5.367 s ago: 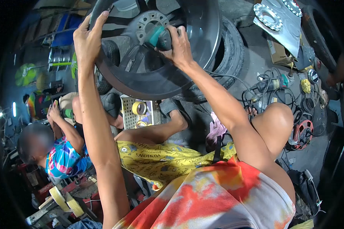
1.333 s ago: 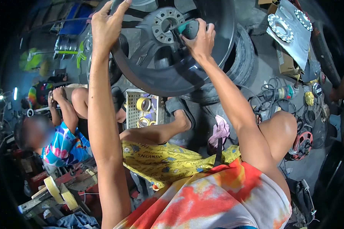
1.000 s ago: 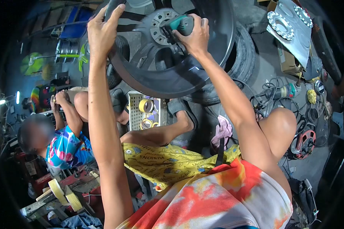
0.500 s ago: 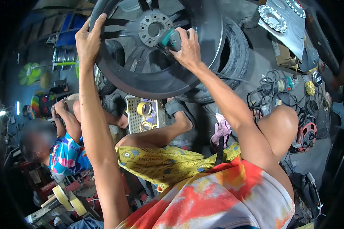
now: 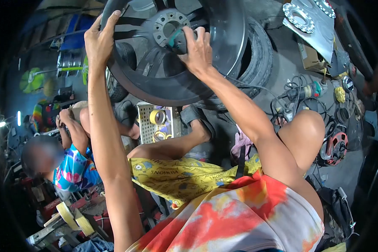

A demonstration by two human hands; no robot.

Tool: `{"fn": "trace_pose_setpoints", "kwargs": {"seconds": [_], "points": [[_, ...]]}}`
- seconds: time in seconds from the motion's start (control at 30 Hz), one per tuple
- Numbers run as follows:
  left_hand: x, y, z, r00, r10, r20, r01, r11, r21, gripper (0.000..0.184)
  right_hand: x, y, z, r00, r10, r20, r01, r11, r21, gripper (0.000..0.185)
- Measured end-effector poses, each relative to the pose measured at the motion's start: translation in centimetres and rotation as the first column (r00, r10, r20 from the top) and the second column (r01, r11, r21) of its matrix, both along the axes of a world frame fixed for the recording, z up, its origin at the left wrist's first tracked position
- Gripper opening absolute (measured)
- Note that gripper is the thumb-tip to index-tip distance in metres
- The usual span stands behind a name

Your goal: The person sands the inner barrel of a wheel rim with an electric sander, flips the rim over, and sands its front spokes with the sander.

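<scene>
A large dark wheel rim fills the top middle, tilted, its spokes and round hub showing. My left hand is closed on the rim's left edge, thumb over the lip. Inside the rim, my right hand wraps round a green and black power tool, which sits at the lower right of the hub. The tool's working end is hidden. Behind the rim, on the floor, lies a grey tire.
A basket with yellow tape rolls stands below the rim. Another person sits at the left. Right are a corded grinder, cables, a red reel and a silver panel on a cardboard box.
Since about a second ago the rim and both hands have shifted left in view. Over the last half second the tool has moved slightly left, closer against the hub.
</scene>
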State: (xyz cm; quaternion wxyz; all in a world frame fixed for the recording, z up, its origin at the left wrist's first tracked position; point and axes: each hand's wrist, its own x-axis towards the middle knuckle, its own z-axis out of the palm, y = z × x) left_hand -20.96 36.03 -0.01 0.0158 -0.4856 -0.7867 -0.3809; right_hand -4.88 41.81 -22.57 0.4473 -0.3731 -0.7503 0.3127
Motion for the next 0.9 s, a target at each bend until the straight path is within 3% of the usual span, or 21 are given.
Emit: {"fn": "trace_pose_setpoints", "kwargs": {"seconds": [0.2,0.33,0.43,0.53,0.8,0.9], "points": [[-1.4,0.0,0.2,0.995,-0.052,-0.089,0.054,0.998,0.016,0.049,-0.4,-0.4,0.6,0.996,0.063,0.068,-0.066,0.997,0.038,0.088],[-3.2,-0.1,0.6,1.000,0.003,-0.022,-0.003,1.000,-0.020,0.051,-0.2,0.2,-1.0,0.995,0.064,0.081,-0.069,0.996,0.062,0.084],[-4.2,0.2,0.8,0.997,0.004,0.076,-0.004,1.000,-0.007,0.048,0.5,1.2,-2.1,0.999,-0.003,0.054,0.007,0.998,-0.070,0.066],[-5.1,0.2,0.7,0.998,0.032,0.049,-0.031,0.999,-0.016,0.047,0.8,2.5,-3.3,0.996,-0.086,0.012,0.086,0.990,-0.107,0.071],[-2.0,-0.3,1.2,0.991,0.101,0.083,-0.097,0.994,-0.055,0.048,-0.7,3.1,-3.7,0.994,-0.082,-0.072,0.066,0.979,-0.194,0.072],[-0.7,-0.5,0.5,1.000,0.017,-0.017,-0.017,1.000,-0.002,0.052,-1.1,5.1,-4.0,0.963,-0.219,-0.157,0.189,0.965,-0.183,0.077]]}}
